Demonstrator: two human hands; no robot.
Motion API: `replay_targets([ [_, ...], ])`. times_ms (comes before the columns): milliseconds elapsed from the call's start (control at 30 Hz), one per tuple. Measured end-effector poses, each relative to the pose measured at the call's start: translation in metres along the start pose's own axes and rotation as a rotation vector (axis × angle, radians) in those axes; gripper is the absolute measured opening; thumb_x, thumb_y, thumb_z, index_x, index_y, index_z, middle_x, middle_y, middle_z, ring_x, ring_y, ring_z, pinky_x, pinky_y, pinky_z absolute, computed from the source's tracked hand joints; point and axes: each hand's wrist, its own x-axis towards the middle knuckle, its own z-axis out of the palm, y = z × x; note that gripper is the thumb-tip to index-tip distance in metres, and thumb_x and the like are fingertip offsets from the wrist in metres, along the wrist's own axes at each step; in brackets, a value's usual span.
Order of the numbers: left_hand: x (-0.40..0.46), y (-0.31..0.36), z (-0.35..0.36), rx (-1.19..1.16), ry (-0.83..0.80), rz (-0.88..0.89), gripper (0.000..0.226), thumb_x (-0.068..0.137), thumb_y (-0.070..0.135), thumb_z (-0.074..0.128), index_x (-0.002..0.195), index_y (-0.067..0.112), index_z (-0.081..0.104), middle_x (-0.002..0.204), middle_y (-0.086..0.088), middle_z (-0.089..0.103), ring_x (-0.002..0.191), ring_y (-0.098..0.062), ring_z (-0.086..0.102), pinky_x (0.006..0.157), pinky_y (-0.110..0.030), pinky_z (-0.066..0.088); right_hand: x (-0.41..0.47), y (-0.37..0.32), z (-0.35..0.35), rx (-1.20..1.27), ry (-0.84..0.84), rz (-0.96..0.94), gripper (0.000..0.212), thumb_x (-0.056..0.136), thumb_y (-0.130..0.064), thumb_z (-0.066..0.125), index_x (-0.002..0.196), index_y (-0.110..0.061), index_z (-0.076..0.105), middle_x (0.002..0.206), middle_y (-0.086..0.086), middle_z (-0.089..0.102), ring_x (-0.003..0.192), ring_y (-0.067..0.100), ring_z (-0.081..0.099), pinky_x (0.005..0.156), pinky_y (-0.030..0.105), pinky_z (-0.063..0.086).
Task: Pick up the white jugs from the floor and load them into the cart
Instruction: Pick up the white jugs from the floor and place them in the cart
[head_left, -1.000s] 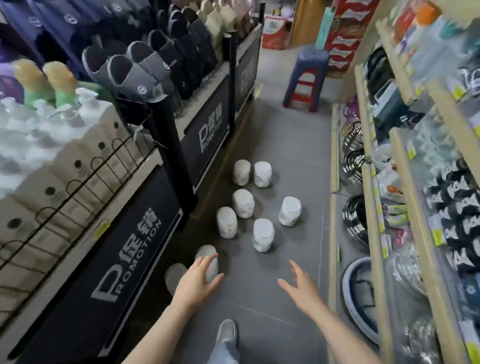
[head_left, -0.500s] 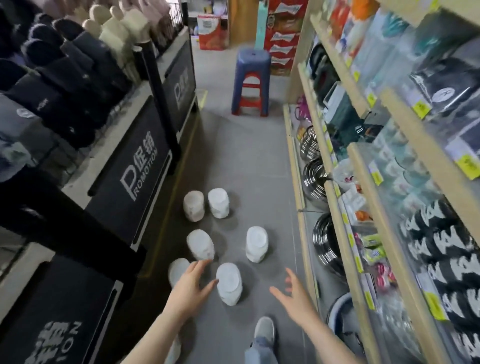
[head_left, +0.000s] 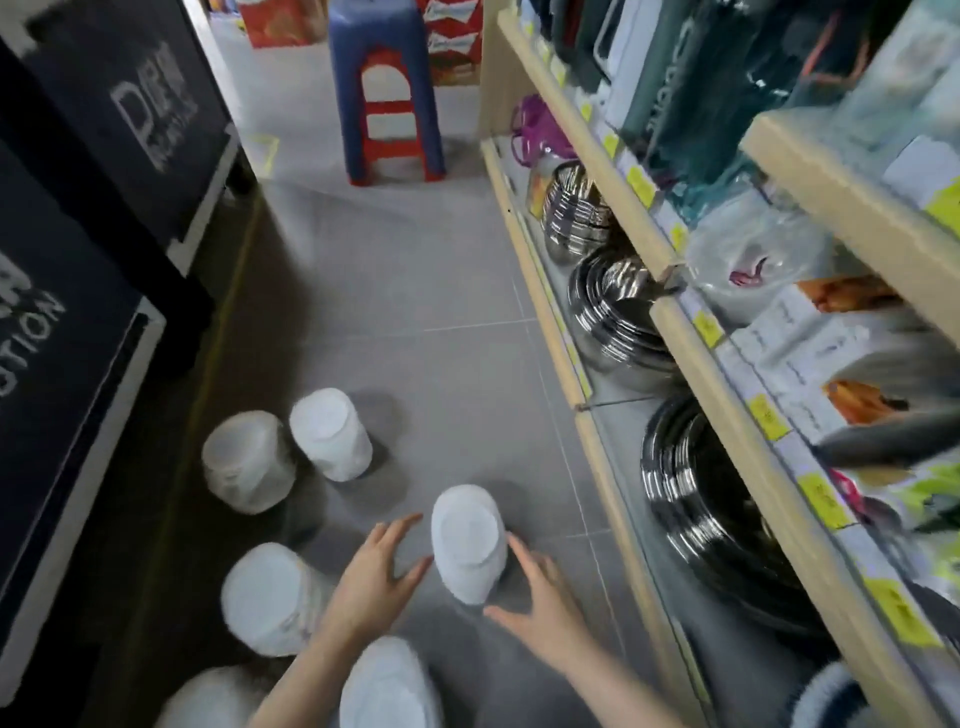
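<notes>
Several white jugs stand on the grey tiled floor. One jug (head_left: 470, 543) stands between my hands. My left hand (head_left: 371, 582) is open just left of it, fingers spread, a small gap away. On the jug's right side is my right hand (head_left: 540, 603), open, its fingertips at or very near the jug's base. Two jugs (head_left: 332, 434) (head_left: 247, 462) stand farther back on the left. Another jug (head_left: 270, 597) sits left of my left forearm, and two more (head_left: 387, 686) (head_left: 208, 699) lie at the bottom edge, blurred. No cart is in view.
A black promotion display (head_left: 78, 249) lines the left side of the aisle. On the right, wooden shelves (head_left: 670, 332) hold steel bowls (head_left: 618, 306) and packaged goods. A blue and red stool (head_left: 387, 93) stands farther down the aisle.
I have moved forward and lower toward the jugs. Both hands have reached ahead and now flank the right-hand jug, one on each side.
</notes>
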Motion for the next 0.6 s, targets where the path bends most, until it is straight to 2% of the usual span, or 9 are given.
replay_targets([
  [67,0.045,-0.037,0.041,0.021,-0.002,0.052,0.072,0.076,0.064,0.046,0.135,0.023,0.047,0.127,0.004,0.05,0.117,-0.014,0.052,0.096,-0.02,0.037,0.048,0.036,0.029,-0.018,0.013,-0.005,0.083,0.077,-0.041,0.07,0.139,-0.048,0.015,0.152,0.002,0.015,0.141,0.017,0.025,0.108,0.025,0.026],
  [133,0.087,-0.074,0.079,0.027,0.038,0.104,0.078,0.074,0.067,0.034,0.136,0.02,0.046,0.133,0.003,0.049,0.123,-0.014,0.047,0.099,-0.014,0.027,0.089,0.066,0.06,-0.014,0.03,0.004,0.09,0.073,-0.043,0.073,0.142,-0.046,0.015,0.157,0.005,-0.002,0.143,0.02,0.019,0.109,0.027,0.025],
  [200,0.124,-0.102,0.109,0.014,0.044,0.115,0.081,0.075,0.068,0.031,0.14,0.02,0.042,0.144,-0.001,0.042,0.134,-0.017,0.038,0.106,-0.015,0.02,0.118,0.09,0.086,-0.037,0.067,-0.021,0.095,0.069,-0.046,0.075,0.14,-0.052,0.013,0.156,0.003,-0.014,0.144,0.023,0.017,0.109,0.028,0.027],
  [267,0.152,-0.12,0.133,-0.007,-0.017,0.15,0.08,0.076,0.067,0.034,0.143,0.023,0.036,0.151,-0.002,0.034,0.141,-0.015,0.029,0.109,-0.017,0.016,0.135,0.109,0.101,-0.106,0.093,-0.06,0.097,0.067,-0.048,0.074,0.137,-0.058,0.008,0.156,0.0,-0.018,0.143,0.025,0.018,0.109,0.031,0.028],
  [367,0.17,-0.13,0.152,-0.078,-0.062,0.224,0.076,0.076,0.067,0.036,0.141,0.028,0.038,0.15,0.001,0.035,0.141,-0.013,0.028,0.112,-0.02,0.017,0.148,0.128,0.1,-0.13,0.098,-0.143,0.095,0.064,-0.052,0.071,0.129,-0.07,0.004,0.155,-0.011,-0.017,0.142,0.024,0.019,0.111,0.036,0.03],
  [433,0.164,-0.127,0.157,-0.13,-0.018,0.195,0.078,0.074,0.069,0.035,0.14,0.027,0.038,0.147,0.002,0.035,0.136,-0.013,0.032,0.112,-0.026,0.022,0.152,0.139,0.088,-0.144,0.074,-0.177,0.092,0.063,-0.053,0.069,0.121,-0.077,0.002,0.155,-0.017,-0.014,0.143,0.024,0.017,0.112,0.044,0.03],
  [500,0.146,-0.122,0.161,-0.141,0.058,0.163,0.083,0.074,0.069,0.034,0.142,0.022,0.035,0.141,0.0,0.037,0.13,-0.014,0.034,0.111,-0.028,0.023,0.151,0.152,0.074,-0.11,0.063,-0.166,0.089,0.067,-0.052,0.067,0.125,-0.075,0.003,0.156,-0.018,-0.005,0.144,0.018,0.014,0.113,0.047,0.029],
  [567,0.123,-0.113,0.169,-0.077,0.138,0.143,0.086,0.073,0.07,0.031,0.143,0.02,0.032,0.132,-0.005,0.042,0.124,-0.021,0.037,0.104,-0.029,0.028,0.149,0.164,0.062,-0.024,0.093,-0.191,0.079,0.078,-0.048,0.061,0.129,-0.071,0.006,0.155,-0.02,0.011,0.143,0.008,0.016,0.115,0.041,0.026],
  [600,0.111,-0.107,0.173,-0.036,0.165,0.115,0.087,0.071,0.072,0.03,0.142,0.022,0.03,0.127,-0.006,0.044,0.12,-0.023,0.039,0.098,-0.029,0.032,0.148,0.166,0.059,0.032,0.101,-0.198,0.072,0.086,-0.043,0.057,0.13,-0.068,0.006,0.152,-0.022,0.017,0.141,0.004,0.018,0.116,0.033,0.023],
])
